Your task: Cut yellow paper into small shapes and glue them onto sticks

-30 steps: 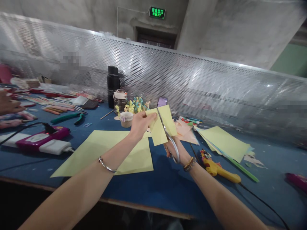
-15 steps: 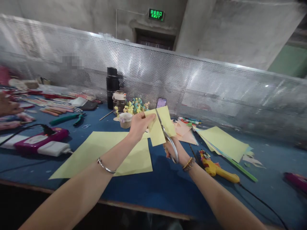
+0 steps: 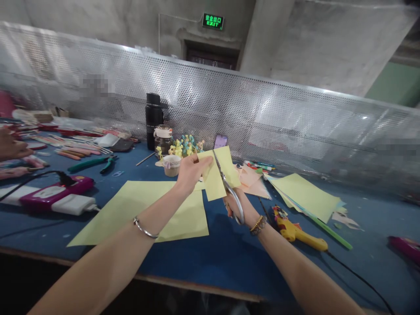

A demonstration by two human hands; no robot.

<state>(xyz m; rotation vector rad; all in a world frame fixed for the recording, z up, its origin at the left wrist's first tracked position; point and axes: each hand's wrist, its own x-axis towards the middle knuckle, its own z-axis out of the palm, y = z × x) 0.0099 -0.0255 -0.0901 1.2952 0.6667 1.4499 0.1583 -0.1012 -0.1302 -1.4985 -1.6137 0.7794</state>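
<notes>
My left hand [image 3: 190, 171] pinches a small piece of yellow paper [image 3: 214, 183] by its left side, thumb on top, above the table. Closed round the handles of silver scissors [image 3: 235, 199], my right hand [image 3: 233, 208] is just right of the paper. The scissor blades lie across the paper from its lower edge up to its top edge, with paper on both sides of them. A large yellow sheet [image 3: 183, 218] lies flat on the table under my left forearm. Part of my right hand's fingers is hidden behind the handles and paper.
A yellow glue gun [image 3: 300, 236] with a cord lies right of my right forearm, near stacked yellow sheets [image 3: 305, 194]. On the left are a purple power strip [image 3: 54, 192] and green pliers [image 3: 88, 164]. A black bottle [image 3: 153, 120] stands behind. Another person's hand [image 3: 11, 144] shows far left.
Almost nothing differs. My hands, the scissors and the yellow paper hold the same position; the view has shifted very slightly.
</notes>
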